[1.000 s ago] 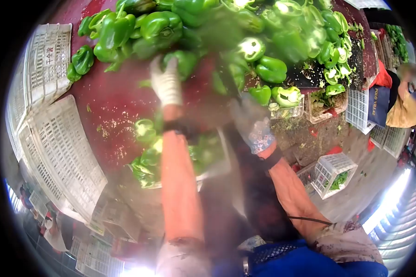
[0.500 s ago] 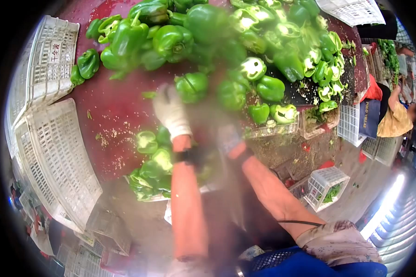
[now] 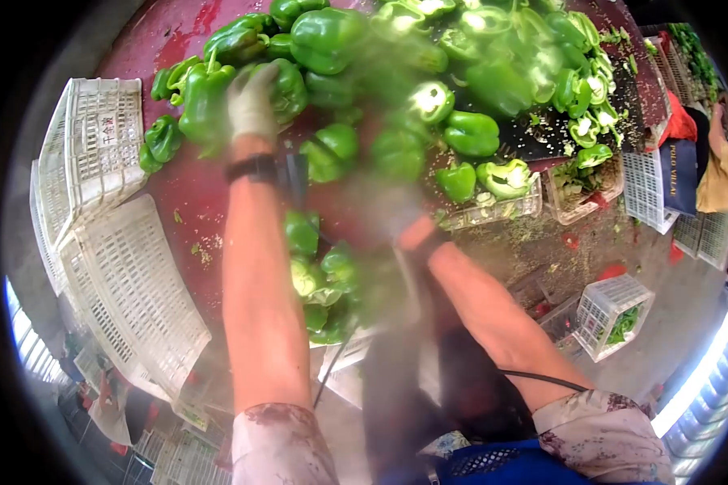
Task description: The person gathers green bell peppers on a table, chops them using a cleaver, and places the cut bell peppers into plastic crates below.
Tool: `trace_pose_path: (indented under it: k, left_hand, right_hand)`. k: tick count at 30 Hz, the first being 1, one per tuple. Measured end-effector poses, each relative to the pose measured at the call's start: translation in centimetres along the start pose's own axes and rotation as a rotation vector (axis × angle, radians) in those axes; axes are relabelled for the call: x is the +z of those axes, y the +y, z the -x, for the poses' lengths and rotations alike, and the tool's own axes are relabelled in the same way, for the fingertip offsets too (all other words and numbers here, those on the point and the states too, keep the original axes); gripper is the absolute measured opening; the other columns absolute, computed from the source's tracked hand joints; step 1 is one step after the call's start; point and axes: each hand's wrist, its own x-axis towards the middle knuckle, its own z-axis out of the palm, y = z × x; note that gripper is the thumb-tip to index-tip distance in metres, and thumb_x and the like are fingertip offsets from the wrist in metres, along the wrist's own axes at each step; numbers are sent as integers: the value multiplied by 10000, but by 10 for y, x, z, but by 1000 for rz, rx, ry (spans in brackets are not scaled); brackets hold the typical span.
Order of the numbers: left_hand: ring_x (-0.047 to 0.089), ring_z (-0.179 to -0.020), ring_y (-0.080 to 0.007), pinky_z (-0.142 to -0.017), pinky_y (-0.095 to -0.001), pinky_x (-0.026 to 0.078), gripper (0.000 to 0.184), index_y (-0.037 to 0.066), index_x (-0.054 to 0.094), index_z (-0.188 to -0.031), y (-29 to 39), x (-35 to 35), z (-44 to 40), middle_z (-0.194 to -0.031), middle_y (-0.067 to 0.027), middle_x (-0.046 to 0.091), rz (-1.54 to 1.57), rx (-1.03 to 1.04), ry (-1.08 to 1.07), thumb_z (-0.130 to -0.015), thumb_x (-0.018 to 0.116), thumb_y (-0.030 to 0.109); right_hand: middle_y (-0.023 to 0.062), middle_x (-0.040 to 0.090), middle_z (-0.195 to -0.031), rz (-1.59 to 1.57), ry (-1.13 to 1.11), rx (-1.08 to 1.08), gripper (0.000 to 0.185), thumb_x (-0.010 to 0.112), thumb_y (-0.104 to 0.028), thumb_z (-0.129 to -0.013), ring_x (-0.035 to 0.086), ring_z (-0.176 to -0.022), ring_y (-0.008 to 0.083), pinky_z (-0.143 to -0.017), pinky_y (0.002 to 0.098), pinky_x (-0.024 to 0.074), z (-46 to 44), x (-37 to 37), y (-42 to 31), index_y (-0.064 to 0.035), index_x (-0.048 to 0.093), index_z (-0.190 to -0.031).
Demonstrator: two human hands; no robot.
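Observation:
My left hand [image 3: 252,101], in a pale glove, is at the pile's near side with its fingers curled against a whole green bell pepper [image 3: 289,91]. Beside it on the left lies another long bell pepper [image 3: 205,99]. My right hand [image 3: 392,212] is lower and to the right, smeared by a hazy patch on the lens; its fingers and anything in them cannot be made out. A bell pepper [image 3: 330,152] sits on the red table [image 3: 174,174] between the two hands. Cut pepper pieces [image 3: 306,276] lie near the table's front edge, below the hands.
Halved peppers [image 3: 505,178] and whole ones are heaped at the right on a black board [image 3: 526,141]. White plastic crates [image 3: 133,283] stand along the left side. A crate with green scraps [image 3: 615,315] is on the floor at right, near a person in a yellow top [image 3: 721,166].
My left hand has moved forward and left, from beside the single pepper up to a pepper in the pile. My right hand stays in about the same place. The view has shifted slightly.

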Motion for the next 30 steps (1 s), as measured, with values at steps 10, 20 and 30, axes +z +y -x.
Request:
trace_pose_path:
  k: [10,20,30]
  left_hand:
    - [482,-1159,-286,-838,-482,514,603,133,376,-1373,-39,-34,162,-1285,-131,461,234,-16,243,-848,632,281]
    - [442,-1205,-283,-954,-367,454,472,87,384,-1376,-183,-21,241,-1352,-183,414,-488,98,271,-951,537,224]
    - [546,-1057,-260,-807,-341,531,426,24,490,-1312,-196,-24,226,-1277,-169,484,-370,-50,270,-936,492,224]
  right_hand:
    - [193,600,-644,-210,-44,401,250,600,-248,-868,602,-589,370,-551,469,495,41,-157,21,-5,608,-927]
    - [189,609,-680,-265,67,269,181,641,-195,-851,617,-618,350,-542,423,492,62,-175,-11,-34,616,-932]
    - [157,579,-629,-265,82,184,106,647,-144,-850,582,-525,311,-479,400,453,55,-197,-26,-54,611,-891]
